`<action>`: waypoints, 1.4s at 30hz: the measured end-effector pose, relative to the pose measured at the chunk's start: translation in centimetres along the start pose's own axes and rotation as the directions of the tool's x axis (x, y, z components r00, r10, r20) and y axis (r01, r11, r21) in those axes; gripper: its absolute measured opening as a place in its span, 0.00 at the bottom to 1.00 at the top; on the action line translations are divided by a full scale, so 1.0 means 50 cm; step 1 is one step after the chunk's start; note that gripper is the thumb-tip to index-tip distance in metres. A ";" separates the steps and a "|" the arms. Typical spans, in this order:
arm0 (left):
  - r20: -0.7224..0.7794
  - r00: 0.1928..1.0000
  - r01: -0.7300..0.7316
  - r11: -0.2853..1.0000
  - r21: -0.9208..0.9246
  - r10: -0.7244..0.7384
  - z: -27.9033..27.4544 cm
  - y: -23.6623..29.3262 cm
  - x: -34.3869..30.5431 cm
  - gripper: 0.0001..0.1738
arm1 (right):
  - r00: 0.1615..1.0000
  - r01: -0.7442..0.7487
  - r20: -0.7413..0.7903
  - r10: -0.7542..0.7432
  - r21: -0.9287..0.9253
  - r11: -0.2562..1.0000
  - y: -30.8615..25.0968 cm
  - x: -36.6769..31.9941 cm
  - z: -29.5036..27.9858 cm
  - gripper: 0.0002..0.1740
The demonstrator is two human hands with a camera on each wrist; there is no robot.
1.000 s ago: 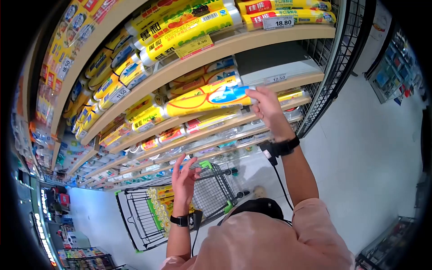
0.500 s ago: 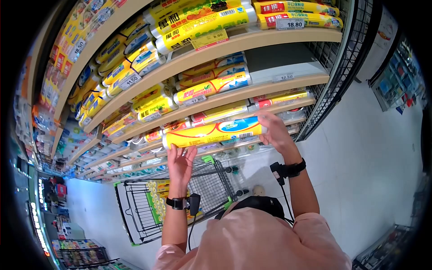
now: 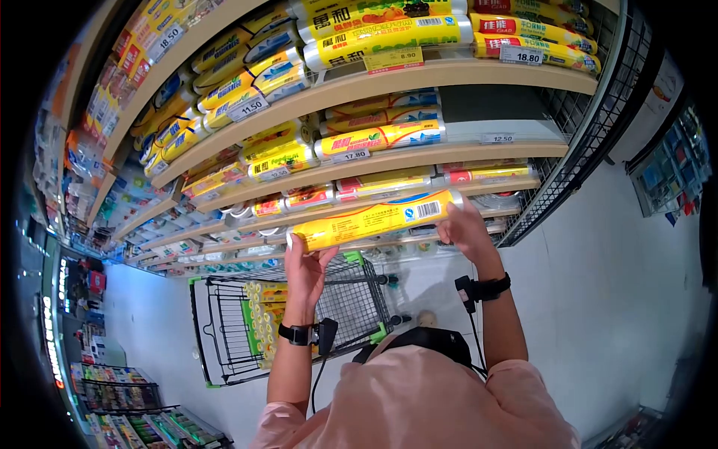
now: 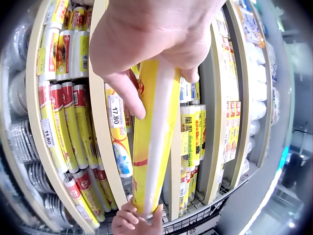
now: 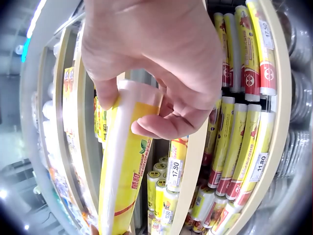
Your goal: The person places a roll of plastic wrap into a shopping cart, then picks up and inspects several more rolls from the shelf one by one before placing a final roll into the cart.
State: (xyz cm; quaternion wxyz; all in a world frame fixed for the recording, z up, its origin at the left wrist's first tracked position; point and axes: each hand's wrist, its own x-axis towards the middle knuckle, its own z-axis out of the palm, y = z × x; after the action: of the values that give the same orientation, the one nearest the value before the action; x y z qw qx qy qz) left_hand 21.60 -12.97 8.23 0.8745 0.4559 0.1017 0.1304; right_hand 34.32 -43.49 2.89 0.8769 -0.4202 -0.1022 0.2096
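Store shelves (image 3: 359,169) across top; your left hand (image 3: 305,278) and right hand (image 3: 468,230) grip opposite ends of yellow roll (image 3: 374,220), frame centre.

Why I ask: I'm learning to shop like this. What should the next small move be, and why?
Probably lower the long yellow roll towards the cart, keeping it held at both ends. The left hand and right hand each hold one end, it is out in front of the shelves, and the cart below already holds similar rolls.
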 end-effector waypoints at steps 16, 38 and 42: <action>0.127 0.979 -0.122 0.957 -0.262 0.159 -0.029 -0.015 -0.017 0.31 | 0.983 -0.051 -0.175 0.064 0.077 0.996 -0.021 -0.003 0.049 0.20; 0.165 0.982 -0.074 0.990 -0.120 0.093 0.023 -0.025 -0.042 0.39 | 0.975 -0.123 -0.169 0.142 0.119 0.985 0.001 -0.023 -0.008 0.20; 0.200 0.977 -0.058 0.997 -0.050 0.067 0.038 -0.016 -0.048 0.39 | 0.978 0.006 -0.204 0.033 0.189 0.982 0.012 -0.016 -0.005 0.19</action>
State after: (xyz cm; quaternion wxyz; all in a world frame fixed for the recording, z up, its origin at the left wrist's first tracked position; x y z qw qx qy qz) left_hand 20.02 -15.66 8.79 0.8855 0.4506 -0.0048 0.1133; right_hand 33.53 -43.71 2.26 0.9171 -0.3556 0.0125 0.1798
